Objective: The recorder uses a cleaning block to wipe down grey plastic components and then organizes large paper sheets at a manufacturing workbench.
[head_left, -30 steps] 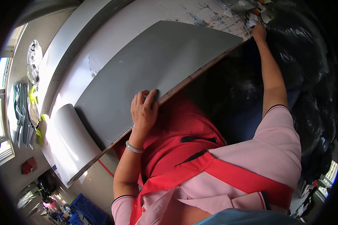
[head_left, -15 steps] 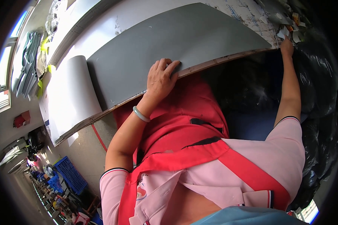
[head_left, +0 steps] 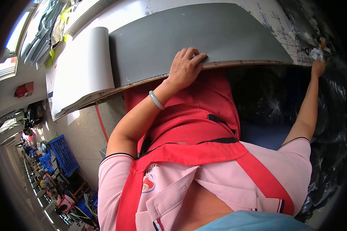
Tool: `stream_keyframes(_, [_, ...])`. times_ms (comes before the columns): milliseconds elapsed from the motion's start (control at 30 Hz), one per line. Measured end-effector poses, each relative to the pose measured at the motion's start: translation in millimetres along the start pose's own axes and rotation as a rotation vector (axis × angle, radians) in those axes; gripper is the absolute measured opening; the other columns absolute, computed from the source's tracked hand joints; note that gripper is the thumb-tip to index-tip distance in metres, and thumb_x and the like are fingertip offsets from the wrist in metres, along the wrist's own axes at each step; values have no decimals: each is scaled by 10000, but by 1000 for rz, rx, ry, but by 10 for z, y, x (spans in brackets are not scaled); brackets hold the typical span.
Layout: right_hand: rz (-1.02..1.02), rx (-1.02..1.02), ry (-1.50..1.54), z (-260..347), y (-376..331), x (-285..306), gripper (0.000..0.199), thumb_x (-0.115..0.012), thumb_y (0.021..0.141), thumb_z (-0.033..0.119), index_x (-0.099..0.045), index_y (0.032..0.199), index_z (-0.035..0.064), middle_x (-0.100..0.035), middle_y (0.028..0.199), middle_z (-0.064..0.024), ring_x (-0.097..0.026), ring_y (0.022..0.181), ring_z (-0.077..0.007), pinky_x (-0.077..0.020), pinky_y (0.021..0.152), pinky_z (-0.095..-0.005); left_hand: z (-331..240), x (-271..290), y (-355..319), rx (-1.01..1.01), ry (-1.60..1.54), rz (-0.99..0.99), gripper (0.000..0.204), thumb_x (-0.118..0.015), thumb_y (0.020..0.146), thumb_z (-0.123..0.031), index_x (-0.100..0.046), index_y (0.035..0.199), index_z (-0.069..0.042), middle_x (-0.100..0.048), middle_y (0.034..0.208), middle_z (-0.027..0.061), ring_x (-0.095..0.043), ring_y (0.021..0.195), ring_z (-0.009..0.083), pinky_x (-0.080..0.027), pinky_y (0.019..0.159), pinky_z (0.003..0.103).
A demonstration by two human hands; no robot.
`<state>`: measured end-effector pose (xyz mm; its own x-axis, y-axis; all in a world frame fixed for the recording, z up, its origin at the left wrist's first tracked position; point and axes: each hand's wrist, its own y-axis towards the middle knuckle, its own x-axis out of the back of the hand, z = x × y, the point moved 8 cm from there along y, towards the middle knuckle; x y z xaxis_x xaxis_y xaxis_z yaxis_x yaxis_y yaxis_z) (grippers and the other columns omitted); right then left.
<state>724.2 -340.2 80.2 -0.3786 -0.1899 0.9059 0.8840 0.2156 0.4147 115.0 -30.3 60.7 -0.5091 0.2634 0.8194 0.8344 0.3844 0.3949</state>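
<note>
A large dark grey sheet (head_left: 204, 32) with small white corner marks lies along the table's near edge. At its left end, a white sheet (head_left: 90, 57) curls over in a rounded fold. My left hand (head_left: 186, 68) rests at the near edge of the grey sheet, fingers bent inward. A small dark bit shows by its fingertips, too little to name. My right arm stretches to the table's far right corner. There my right hand (head_left: 318, 68) has its fingers closed on a crumpled white piece (head_left: 316, 53), paper or cloth, I cannot tell which.
Small scraps and an orange-and-white item (head_left: 322, 41) lie beside my right hand. Black plastic bags (head_left: 333, 104) are heaped on the right and under the table. Grey cloth pieces (head_left: 46, 32) hang at the far left. A blue crate (head_left: 63, 154) stands on the floor at left.
The view has shifted, so the table appears turned and further right. My right hand stays at the corner with the white piece, now more bunched up. My left hand keeps its place at the edge.
</note>
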Motion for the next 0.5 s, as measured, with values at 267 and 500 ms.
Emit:
stream_keyframes(267, [744, 173, 1554, 2622, -1720, 861, 392, -717, 955, 315, -677, 1204, 14, -697, 1103, -32, -634, 1032, -122, -503, 835, -272, -7, 7, -42, 13, 8, -46, 341, -699, 827, -130, -680, 1168, -124, -591, 1098, 66, -558, 979, 267, -464, 872, 394])
stream_keyframes(500, [362, 1155, 935, 4244, -3371, 715, 311, -719, 866, 181, -700, 1161, 87, -714, 1142, -67, -650, 1035, -298, -516, 928, -378, 9, -42, -53, -4, -31, -57, 335, -691, 840, -141, -678, 1175, -126, -591, 1095, 59, -559, 983, 262, -466, 876, 387])
